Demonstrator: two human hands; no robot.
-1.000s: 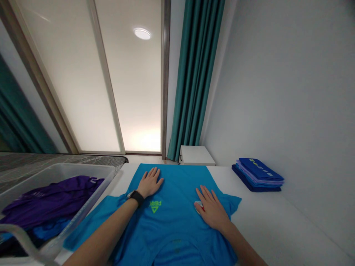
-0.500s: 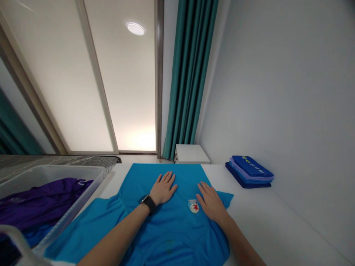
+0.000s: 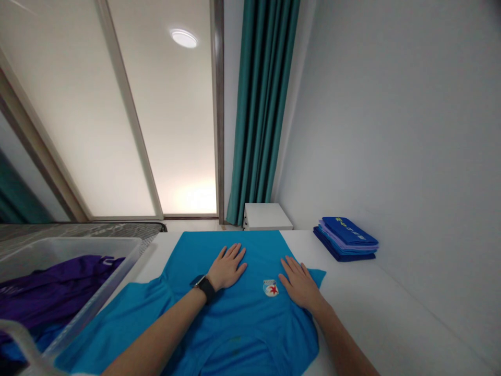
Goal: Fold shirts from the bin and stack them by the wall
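Note:
A bright blue T-shirt (image 3: 242, 318) lies spread front up on the white table (image 3: 376, 313), its collar toward me and its hem at the far edge. My left hand (image 3: 226, 267) rests flat on the middle of the shirt, fingers spread, with a black watch (image 3: 205, 287) on the wrist. On the shirt's right side, my right hand (image 3: 299, 282) also lies flat with its fingers apart. Just left of that hand is a small round badge (image 3: 270, 288) with a red star. Neither hand grips the cloth.
A clear plastic bin (image 3: 135, 250) on the left holds purple clothing (image 3: 62, 282) and blue cloth. Folded clothes (image 3: 346, 239) are stacked at the table's right, near the wall. Beyond the table stand a small white cabinet (image 3: 268, 215) and a green curtain (image 3: 262, 115).
The view has shifted slightly, so most things appear a little further left. My right hand sits slightly further right of the badge; both hands stay flat on the shirt.

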